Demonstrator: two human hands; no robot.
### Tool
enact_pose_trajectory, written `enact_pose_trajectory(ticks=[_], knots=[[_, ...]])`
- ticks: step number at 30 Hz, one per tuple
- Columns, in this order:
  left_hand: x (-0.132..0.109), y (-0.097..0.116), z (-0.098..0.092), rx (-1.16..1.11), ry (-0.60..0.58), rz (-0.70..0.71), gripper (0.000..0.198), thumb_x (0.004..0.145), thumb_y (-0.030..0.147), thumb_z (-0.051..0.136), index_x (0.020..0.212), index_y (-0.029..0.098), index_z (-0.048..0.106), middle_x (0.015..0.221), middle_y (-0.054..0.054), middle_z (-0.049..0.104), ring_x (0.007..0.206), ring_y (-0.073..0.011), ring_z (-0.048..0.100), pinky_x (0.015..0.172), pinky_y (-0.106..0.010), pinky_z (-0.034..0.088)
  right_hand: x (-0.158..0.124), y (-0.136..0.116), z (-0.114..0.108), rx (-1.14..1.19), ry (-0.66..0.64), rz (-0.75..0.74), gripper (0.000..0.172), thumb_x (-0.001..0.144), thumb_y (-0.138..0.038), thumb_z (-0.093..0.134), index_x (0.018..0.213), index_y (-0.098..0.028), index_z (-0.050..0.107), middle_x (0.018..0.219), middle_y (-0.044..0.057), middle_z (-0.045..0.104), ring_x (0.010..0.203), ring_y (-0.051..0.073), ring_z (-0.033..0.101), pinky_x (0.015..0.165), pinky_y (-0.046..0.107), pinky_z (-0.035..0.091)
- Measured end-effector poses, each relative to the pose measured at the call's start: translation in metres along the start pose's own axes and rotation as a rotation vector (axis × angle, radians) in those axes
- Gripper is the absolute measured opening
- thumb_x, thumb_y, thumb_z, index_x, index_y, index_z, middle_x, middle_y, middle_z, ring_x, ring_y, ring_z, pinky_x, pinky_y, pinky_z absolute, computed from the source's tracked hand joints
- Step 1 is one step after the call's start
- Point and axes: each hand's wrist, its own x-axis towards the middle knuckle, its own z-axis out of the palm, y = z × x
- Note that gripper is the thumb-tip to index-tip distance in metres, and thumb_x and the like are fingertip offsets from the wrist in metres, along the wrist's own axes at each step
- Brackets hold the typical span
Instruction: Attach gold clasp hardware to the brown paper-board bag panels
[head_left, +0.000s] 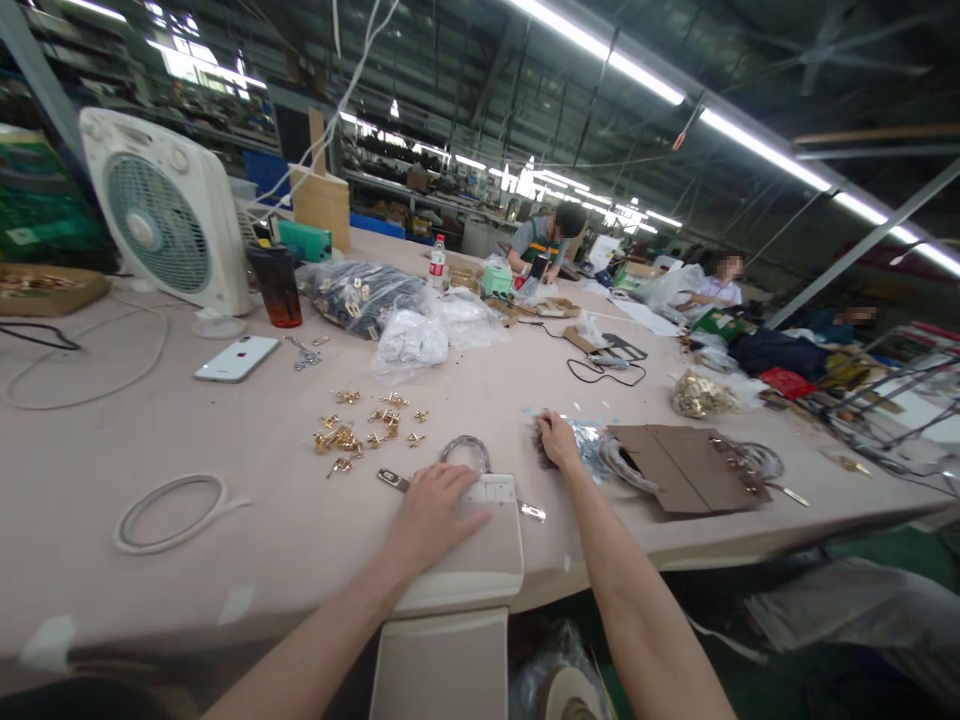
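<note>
Cream material makes up the bag (495, 548) at the lower centre of the frame, its body hanging past the edge of the table (285, 540) toward the bottom of the picture. The left hand (439, 508) lies spread and flat on its upper part, so this hand is the nearer one. A strap with metal plates (532, 512) sticks out on both sides of the bag, its long axis running across the frame and sloping slightly down to the right, while the handle (463, 441) arches up beyond the fingertips. From the right hand (556, 440), right of centre, the bag lies to the lower left, apart from it. That hand's fingers are curled down at the silvery plastic (589, 445); whether they grip anything, I cannot tell.
</note>
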Motion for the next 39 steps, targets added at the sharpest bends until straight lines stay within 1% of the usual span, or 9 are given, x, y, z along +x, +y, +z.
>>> enact_pose_trajectory(ticks=[2, 6, 8, 12, 18, 24, 29, 34, 39], knots=[[0.001, 0.000, 0.000, -0.002, -0.004, 0.002, 0.053, 0.087, 0.046, 0.079, 0.136, 0.031, 0.063, 0.134, -0.002, 0.070, 0.127, -0.0278, 0.058, 0.111, -0.048, 0.041, 0.000, 0.001, 0.000, 0.005, 0.005, 0.013, 0.024, 0.097, -0.034, 0.051, 0.105, -0.023, 0.071, 0.095, 0.006, 0.077, 0.093, 0.022, 0.070, 0.086, 0.031, 0.050], [0.002, 0.001, -0.001, -0.003, -0.013, -0.002, 0.053, 0.086, 0.045, 0.080, 0.135, 0.032, 0.063, 0.134, -0.002, 0.070, 0.126, -0.0281, 0.058, 0.109, -0.048, 0.042, -0.001, 0.001, -0.001, 0.027, 0.002, -0.006, 0.031, 0.095, -0.031, 0.053, 0.117, -0.022, 0.072, 0.113, 0.008, 0.078, 0.107, 0.023, 0.070, 0.096, 0.032, 0.051], [0.002, 0.001, -0.002, -0.003, -0.013, 0.002, 0.053, 0.086, 0.045, 0.079, 0.135, 0.032, 0.063, 0.134, -0.002, 0.070, 0.126, -0.0281, 0.059, 0.109, -0.048, 0.043, -0.002, 0.001, -0.002, 0.037, -0.012, -0.031, 0.032, 0.094, -0.030, 0.052, 0.117, -0.023, 0.073, 0.117, 0.008, 0.078, 0.112, 0.023, 0.070, 0.100, 0.032, 0.050], [0.001, 0.000, -0.001, -0.003, -0.008, 0.010, 0.053, 0.086, 0.045, 0.080, 0.135, 0.032, 0.063, 0.134, -0.002, 0.070, 0.126, -0.0280, 0.058, 0.109, -0.048, 0.043, -0.003, 0.000, -0.003, 0.055, -0.043, -0.054, 0.030, 0.093, -0.029, 0.050, 0.109, -0.024, 0.076, 0.110, 0.005, 0.080, 0.104, 0.022, 0.072, 0.097, 0.032, 0.052], [0.000, 0.001, -0.002, -0.006, 0.007, 0.012, 0.053, 0.086, 0.044, 0.079, 0.135, 0.031, 0.063, 0.133, -0.002, 0.070, 0.126, -0.0274, 0.058, 0.109, -0.048, 0.042, -0.006, 0.000, -0.003, 0.040, -0.038, -0.028, 0.025, 0.092, -0.030, 0.052, 0.101, -0.022, 0.074, 0.100, 0.005, 0.079, 0.094, 0.021, 0.072, 0.090, 0.030, 0.052], [-0.001, 0.001, -0.002, -0.007, -0.003, 0.003, 0.053, 0.086, 0.044, 0.080, 0.134, 0.030, 0.063, 0.133, -0.002, 0.070, 0.125, -0.0271, 0.058, 0.109, -0.048, 0.041, -0.009, -0.002, -0.004, 0.024, -0.042, -0.002, 0.021, 0.093, -0.030, 0.053, 0.100, -0.023, 0.071, 0.094, 0.005, 0.077, 0.090, 0.021, 0.070, 0.088, 0.032, 0.052], [-0.001, 0.001, -0.003, -0.008, 0.006, 0.004, 0.053, 0.087, 0.047, 0.079, 0.134, 0.030, 0.063, 0.132, -0.004, 0.070, 0.125, -0.0277, 0.058, 0.109, -0.048, 0.041, -0.010, -0.003, -0.003, 0.066, -0.032, 0.005, 0.021, 0.090, -0.031, 0.055, 0.101, -0.022, 0.070, 0.097, 0.005, 0.078, 0.090, 0.020, 0.072, 0.087, 0.031, 0.053], [-0.001, 0.002, -0.004, -0.011, 0.002, 0.004, 0.053, 0.087, 0.046, 0.079, 0.134, 0.030, 0.063, 0.132, -0.003, 0.070, 0.125, -0.0280, 0.058, 0.110, -0.049, 0.042, -0.010, -0.003, -0.006, 0.097, -0.007, 0.032, 0.021, 0.084, -0.036, 0.064, 0.096, -0.021, 0.072, 0.093, 0.007, 0.080, 0.088, 0.022, 0.074, 0.084, 0.032, 0.056], [-0.001, 0.002, -0.005, -0.012, 0.003, -0.002, 0.053, 0.086, 0.045, 0.080, 0.134, 0.030, 0.063, 0.132, -0.003, 0.071, 0.124, -0.0273, 0.059, 0.109, -0.048, 0.042, -0.011, -0.003, -0.007, 0.122, 0.013, 0.070, 0.026, 0.080, -0.040, 0.069, 0.095, -0.020, 0.075, 0.087, 0.007, 0.081, 0.077, 0.022, 0.075, 0.077, 0.032, 0.057]])
